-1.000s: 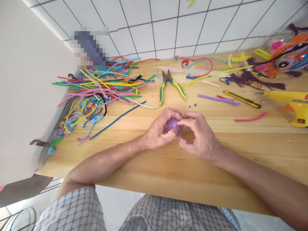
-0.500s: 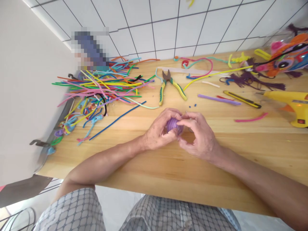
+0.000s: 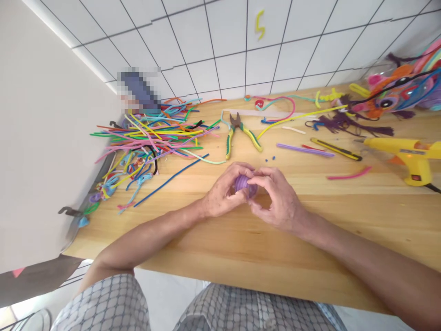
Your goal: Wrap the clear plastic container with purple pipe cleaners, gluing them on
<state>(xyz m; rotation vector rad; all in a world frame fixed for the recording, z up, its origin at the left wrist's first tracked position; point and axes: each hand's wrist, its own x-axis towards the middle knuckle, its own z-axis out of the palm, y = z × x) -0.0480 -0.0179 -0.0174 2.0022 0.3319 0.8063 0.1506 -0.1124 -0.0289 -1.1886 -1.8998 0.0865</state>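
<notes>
A small purple ball wound from pipe cleaner (image 3: 242, 183) sits between both hands, just above the wooden table (image 3: 241, 248). My left hand (image 3: 223, 193) cups it from the left, fingers curled round it. My right hand (image 3: 275, 200) pinches it from the right with thumb and forefinger. Most of the ball is hidden by the fingers.
A heap of coloured pipe cleaners (image 3: 155, 133) lies at the back left. Pliers (image 3: 237, 131) with yellow-green handles lie behind the hands. A yellow glue gun (image 3: 409, 158), a yellow utility knife (image 3: 336, 148), loose purple and pink stems and a colourful pipe-cleaner figure (image 3: 396, 94) are at the right.
The camera has tilted up, so the whole scene sits a little lower and left. Both hands stay closed on the purple ball in the same grip.
</notes>
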